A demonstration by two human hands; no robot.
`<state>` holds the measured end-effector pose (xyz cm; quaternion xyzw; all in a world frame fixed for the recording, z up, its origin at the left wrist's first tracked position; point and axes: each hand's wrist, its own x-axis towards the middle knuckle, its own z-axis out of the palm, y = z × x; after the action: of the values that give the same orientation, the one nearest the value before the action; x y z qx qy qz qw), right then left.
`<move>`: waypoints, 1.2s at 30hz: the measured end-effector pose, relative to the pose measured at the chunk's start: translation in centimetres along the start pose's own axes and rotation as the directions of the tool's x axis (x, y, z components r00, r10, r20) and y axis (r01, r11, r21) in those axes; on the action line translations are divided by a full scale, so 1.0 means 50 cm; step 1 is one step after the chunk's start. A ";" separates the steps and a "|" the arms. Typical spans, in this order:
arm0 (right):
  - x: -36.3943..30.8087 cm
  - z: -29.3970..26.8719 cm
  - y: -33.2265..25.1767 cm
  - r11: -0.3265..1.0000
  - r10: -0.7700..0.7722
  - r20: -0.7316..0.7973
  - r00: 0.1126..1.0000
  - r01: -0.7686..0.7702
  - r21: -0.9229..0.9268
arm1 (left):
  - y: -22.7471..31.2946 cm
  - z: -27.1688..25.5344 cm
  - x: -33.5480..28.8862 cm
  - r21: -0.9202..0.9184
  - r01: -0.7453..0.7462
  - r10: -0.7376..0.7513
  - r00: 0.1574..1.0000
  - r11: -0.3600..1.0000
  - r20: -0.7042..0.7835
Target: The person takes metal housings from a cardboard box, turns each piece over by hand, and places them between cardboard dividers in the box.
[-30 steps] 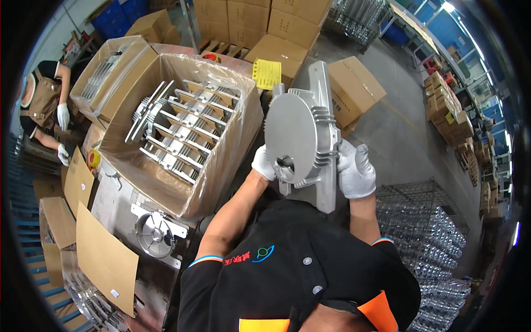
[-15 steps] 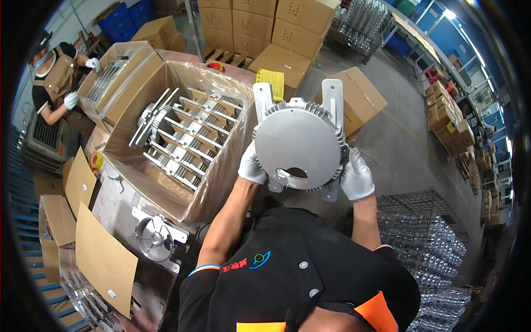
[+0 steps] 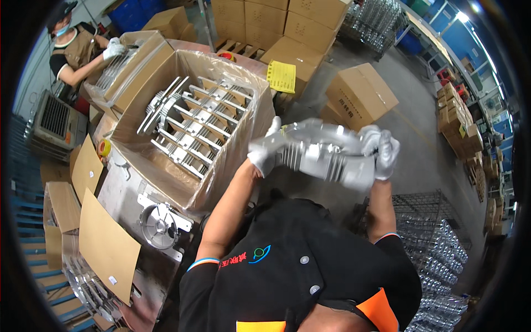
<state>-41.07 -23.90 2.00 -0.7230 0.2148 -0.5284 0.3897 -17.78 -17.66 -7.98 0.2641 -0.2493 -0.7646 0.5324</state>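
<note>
The left hand [image 3: 264,157] and the right hand [image 3: 381,155] are bent tight around two ends of a gray metal housing with fins [image 3: 326,160]. It is up in the air between them and looks blurry. Left of the hands, a big open cardboard box [image 3: 250,133] holds more metal parts [image 3: 194,131]. A worktop [image 3: 124,191] is under it. A wire cage [image 3: 412,205] is near the right hand, closer to the body.
</note>
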 end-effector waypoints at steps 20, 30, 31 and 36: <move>0.023 0.045 0.125 0.989 -0.085 -0.063 0.994 0.076 -0.125 | -0.026 0.011 -0.077 -0.030 -0.274 0.253 0.920 0.961 -0.299; 0.083 0.179 0.170 0.996 0.079 0.119 0.990 -0.082 0.020 | 0.013 0.001 -0.175 0.175 -0.428 0.447 0.694 0.886 -0.564; 0.091 0.196 0.170 0.997 0.051 0.166 0.985 -0.040 -0.063 | 0.020 0.000 -0.190 0.110 -0.427 0.402 0.689 0.897 -0.603; 0.121 0.313 0.120 0.999 -0.007 0.172 0.985 0.014 -0.041 | 0.093 0.004 -0.303 0.448 -0.373 0.573 0.372 0.813 -0.730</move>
<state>-23.77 -26.63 -1.30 -0.7752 0.1877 -0.4613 0.3887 -10.29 -4.76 -2.67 0.5684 -0.1044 -0.3223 0.7498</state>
